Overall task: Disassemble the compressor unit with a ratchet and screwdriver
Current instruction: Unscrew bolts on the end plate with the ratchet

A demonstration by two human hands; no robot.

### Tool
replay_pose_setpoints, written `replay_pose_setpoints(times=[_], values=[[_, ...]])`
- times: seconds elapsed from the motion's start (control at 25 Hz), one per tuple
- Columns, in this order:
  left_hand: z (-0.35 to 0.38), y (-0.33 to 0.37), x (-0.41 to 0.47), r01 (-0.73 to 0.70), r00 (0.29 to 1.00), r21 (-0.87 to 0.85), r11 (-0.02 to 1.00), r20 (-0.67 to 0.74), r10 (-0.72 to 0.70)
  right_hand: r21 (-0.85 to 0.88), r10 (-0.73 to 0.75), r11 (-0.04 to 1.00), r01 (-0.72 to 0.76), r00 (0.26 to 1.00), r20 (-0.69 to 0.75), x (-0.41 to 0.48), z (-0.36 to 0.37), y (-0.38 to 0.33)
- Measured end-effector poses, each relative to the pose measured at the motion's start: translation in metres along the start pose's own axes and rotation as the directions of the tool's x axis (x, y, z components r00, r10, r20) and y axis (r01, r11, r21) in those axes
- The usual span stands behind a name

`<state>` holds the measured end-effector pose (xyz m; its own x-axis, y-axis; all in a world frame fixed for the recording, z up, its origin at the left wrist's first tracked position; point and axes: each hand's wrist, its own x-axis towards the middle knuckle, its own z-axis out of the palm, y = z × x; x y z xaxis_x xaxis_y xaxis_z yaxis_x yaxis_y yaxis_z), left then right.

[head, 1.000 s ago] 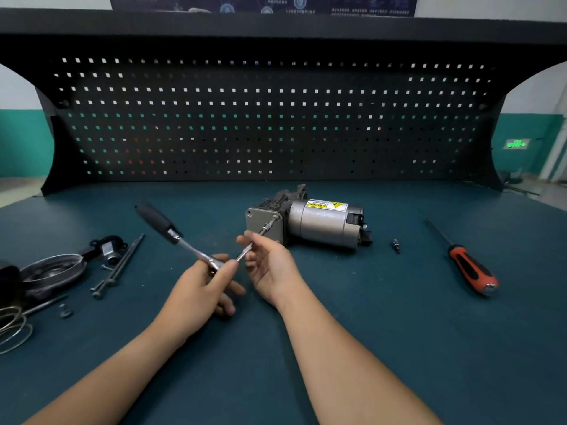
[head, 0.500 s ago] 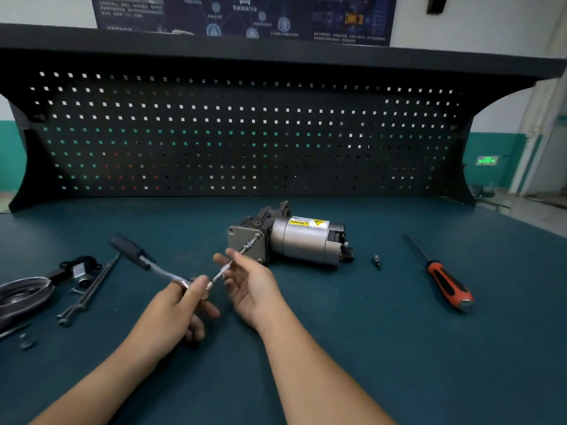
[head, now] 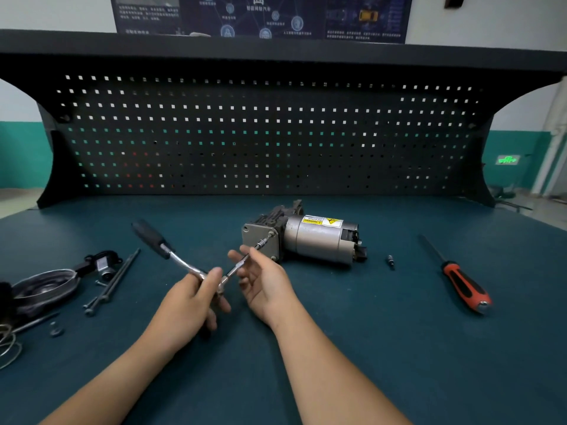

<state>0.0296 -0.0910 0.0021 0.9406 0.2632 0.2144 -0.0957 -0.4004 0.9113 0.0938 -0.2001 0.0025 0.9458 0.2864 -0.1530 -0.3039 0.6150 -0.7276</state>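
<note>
Both forearms run off the bottom edge. The left hand (head: 190, 305) has its fingers curled round the head of the ratchet (head: 171, 256), hiding the head; the black grip points up and away to the left. The right hand (head: 267, 286) pinches the extension bar (head: 242, 264) between thumb and forefinger, the other fingers loosely bent and apart. The bar's far tip meets a bolt on the square end plate of the compressor unit (head: 319, 240), which lies on its side at mid-bench, just beyond the right hand.

Well to the right lies the screwdriver (head: 463, 283), with a small bit (head: 390, 261) between it and the unit. At the left edge a wire coil (head: 9, 348) is cut off, near a small nut (head: 55, 329), two long bolts (head: 113, 280) and a shallow round metal dish (head: 43, 286); what it holds is too dark to tell.

The bench (head: 383, 363) wears a dark teal mat. Behind stands a black pegboard (head: 267, 133) under a shelf, then a blurred poster (head: 260, 16), a white and teal wall, and a glowing green sign (head: 507, 160).
</note>
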Motion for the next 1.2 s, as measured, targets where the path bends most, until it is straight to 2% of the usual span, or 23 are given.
replay_pose_setpoints(times=[0.04, 0.08, 0.16, 0.2, 0.24, 0.28, 0.32, 0.36, 0.4, 0.52, 0.6, 0.64, 0.68, 0.72, 0.8, 0.84, 0.88, 0.92, 1.0, 1.08, 1.12, 1.16, 1.2], values=[[0.000, 0.000, 0.001, 0.080, 0.997, -0.055, 0.995, 0.015, -0.080, 0.005, -0.002, 1.000, 0.002, 1.000, -0.003, 0.001, 0.000, 0.000], [0.000, 0.000, 0.000, 0.099, 0.995, -0.040, 0.994, 0.026, -0.098, 0.005, -0.009, 1.000, 0.009, 1.000, -0.013, 0.001, 0.000, 0.000], [-0.002, -0.002, -0.005, -0.041, 0.999, 0.136, 0.990, 0.012, 0.040, 0.001, -0.024, 1.000, 0.024, 0.999, -0.038, 0.003, 0.000, 0.001], [-0.004, -0.003, -0.008, -0.150, 0.989, 0.293, 0.944, 0.033, 0.147, 0.001, -0.031, 1.000, 0.031, 0.999, -0.044, 0.003, 0.001, 0.002], [-0.005, -0.002, -0.011, -0.245, 0.968, 0.458, 0.855, 0.071, 0.239, 0.007, -0.037, 0.999, 0.037, 0.998, -0.046, 0.003, 0.002, 0.002], [-0.005, -0.002, -0.013, -0.312, 0.946, 0.573, 0.758, 0.109, 0.307, 0.027, -0.041, 0.999, 0.043, 0.998, -0.048, 0.003, 0.003, 0.002], [-0.005, -0.001, -0.013, -0.335, 0.934, 0.625, 0.705, 0.120, 0.337, 0.052, -0.044, 0.998, 0.047, 0.998, -0.050, 0.003, 0.003, 0.002], [-0.004, 0.000, -0.013, -0.330, 0.935, 0.624, 0.708, 0.114, 0.335, 0.059, -0.042, 0.997, 0.045, 0.998, -0.053, 0.003, 0.003, 0.002], [-0.003, 0.002, -0.013, -0.305, 0.946, 0.567, 0.765, 0.090, 0.311, 0.047, -0.035, 0.998, 0.037, 0.998, -0.054, 0.003, 0.002, 0.001], [0.000, 0.001, -0.008, -0.155, 0.988, 0.220, 0.963, 0.047, 0.149, 0.035, -0.012, 0.999, 0.014, 0.999, -0.050, 0.001, 0.000, -0.001], [0.000, 0.001, -0.007, -0.035, 0.998, 0.142, 0.989, 0.057, 0.027, 0.034, -0.034, 0.999, 0.036, 0.998, -0.059, 0.001, 0.000, -0.001], [-0.001, 0.001, -0.007, -0.036, 0.998, 0.146, 0.989, 0.054, 0.028, 0.027, -0.047, 0.998, 0.049, 0.996, -0.071, 0.001, 0.001, -0.001], [-0.002, 0.001, -0.008, -0.096, 0.995, 0.194, 0.976, 0.041, 0.090, 0.015, -0.058, 0.998, 0.059, 0.995, -0.083, 0.002, 0.001, 0.000], [-0.003, 0.000, -0.009, -0.188, 0.982, 0.305, 0.933, 0.036, 0.186, 0.002, -0.064, 0.998, 0.065, 0.994, -0.090, 0.003, 0.002, 0.001], [-0.005, -0.002, -0.012, -0.336, 0.931, 0.561, 0.757, 0.073, 0.359, -0.006, -0.073, 0.997, 0.072, 0.993, -0.098, 0.003, 0.003, 0.002], [-0.005, -0.003, -0.012, -0.355, 0.914, 0.621, 0.699, 0.072, 0.400, -0.007, -0.076, 0.997, 0.076, 0.992, -0.102, 0.003, 0.003, 0.002], [-0.005, -0.003, -0.012, -0.336, 0.919, 0.619, 0.710, 0.051, 0.390, -0.015, -0.077, 0.997, 0.076, 0.991, -0.105, 0.003, 0.003, 0.001], [-0.003, -0.003, -0.010, -0.297, 0.938, 0.535, 0.791, 0.010, 0.346, -0.024, -0.072, 0.997, 0.070, 0.992, -0.102, 0.002, 0.003, 0.001], [0.002, -0.002, -0.007, -0.122, 0.991, 0.220, 0.968, -0.019, 0.129, -0.019, -0.042, 0.999, 0.041, 0.996, -0.077, 0.001, 0.002, -0.001], [0.004, 0.000, -0.004, 0.098, 0.995, -0.059, 0.993, 0.017, -0.097, -0.007, -0.016, 1.000, 0.016, 0.999, -0.052, 0.001, 0.001, -0.002], [0.004, 0.000, -0.005, 0.140, 0.990, -0.102, 0.985, 0.028, -0.138, -0.019, -0.017, 1.000, 0.016, 0.999, -0.047, 0.002, 0.001, -0.001], [0.004, -0.001, -0.006, 0.101, 0.995, -0.060, 0.993, 0.008, -0.101, -0.042, -0.025, 0.999, 0.023, 0.999, -0.046, 0.002, 0.001, -0.001], [0.002, -0.004, -0.007, -0.006, 1.000, 0.072, 0.997, -0.028, 0.008, -0.061, -0.037, 0.998, 0.034, 0.998, -0.048, 0.003, 0.001, 0.000]])
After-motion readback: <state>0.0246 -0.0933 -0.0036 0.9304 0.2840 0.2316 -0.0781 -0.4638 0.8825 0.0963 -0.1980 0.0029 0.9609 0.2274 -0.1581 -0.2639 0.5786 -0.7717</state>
